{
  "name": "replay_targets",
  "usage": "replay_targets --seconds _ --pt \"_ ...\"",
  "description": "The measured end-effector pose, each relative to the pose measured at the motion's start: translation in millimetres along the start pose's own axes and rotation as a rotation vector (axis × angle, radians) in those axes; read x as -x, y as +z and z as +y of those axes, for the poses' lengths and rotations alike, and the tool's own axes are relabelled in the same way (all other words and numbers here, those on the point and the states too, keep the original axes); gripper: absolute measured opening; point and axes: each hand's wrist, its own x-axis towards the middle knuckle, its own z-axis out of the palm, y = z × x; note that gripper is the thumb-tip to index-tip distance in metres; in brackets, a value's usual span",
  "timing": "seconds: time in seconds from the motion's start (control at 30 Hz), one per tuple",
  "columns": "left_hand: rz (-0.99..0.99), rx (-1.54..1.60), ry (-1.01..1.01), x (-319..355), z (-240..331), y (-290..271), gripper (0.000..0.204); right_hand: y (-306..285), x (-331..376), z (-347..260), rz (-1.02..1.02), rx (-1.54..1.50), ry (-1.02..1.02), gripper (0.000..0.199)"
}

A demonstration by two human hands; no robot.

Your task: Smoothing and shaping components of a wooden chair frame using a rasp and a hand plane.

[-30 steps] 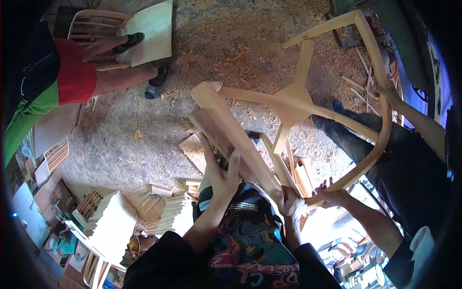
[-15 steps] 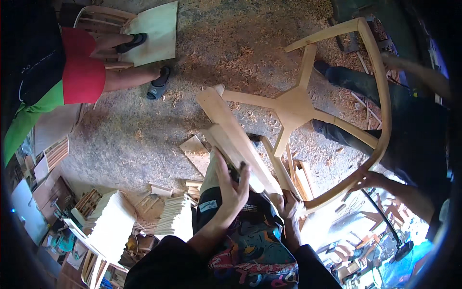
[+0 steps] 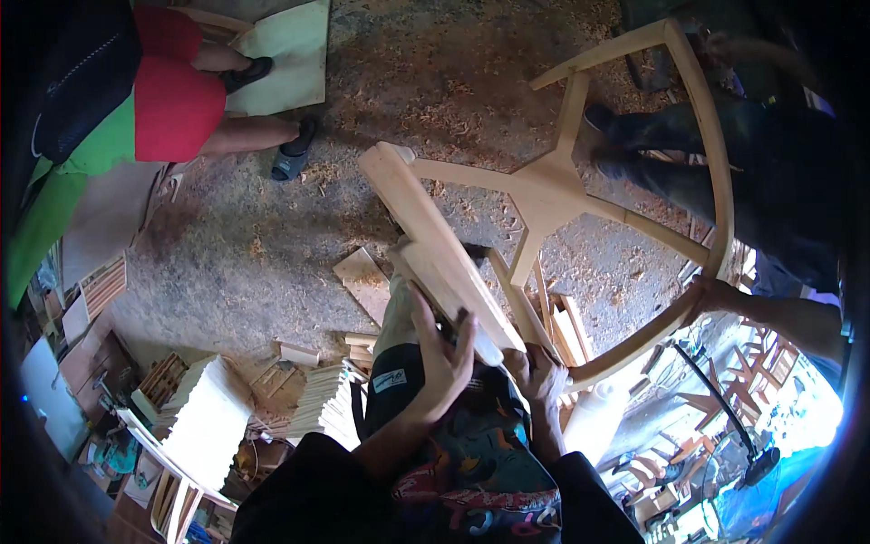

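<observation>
Wooden chair frame [image 3: 553, 195], left hand [image 3: 441, 349] grip closed on its plank, right hand [image 3: 542, 381] clasping beneath.

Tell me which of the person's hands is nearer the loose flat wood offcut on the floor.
Left. The left hand grips the chair leg just right of the offcut; the right hand sits farther right.

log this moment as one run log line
left hand: grip on wooden plank | right hand: on chair frame | another person's hand: on frame rim

open sawdust floor [image 3: 263, 236] left of the chair frame [image 3: 553, 195], stacked boards [image 3: 204, 417] lower left, co-worker's legs [image 3: 689, 145] crowding right
</observation>
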Motion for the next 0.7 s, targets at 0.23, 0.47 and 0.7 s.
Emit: replay_targets --seconds 0.23,0.47,0.7 --pt "0.018 -0.071 -0.037 -56.0 -11.4 -29.6 0.085 -2.0 0.2 -6.1 -0.039 -0.018 0.035 0.039" --pt "-0.014 -0.066 -0.056 6.2 3.9 4.6 0.085 -5.7 -0.4 -6.6 -0.039 -0.014 0.015 0.037" --pt "0.025 0.063 -0.155 -76.0 -15.5 -36.1 0.084 1.2 1.4 -9.7 -0.012 0.014 -0.024 0.034"
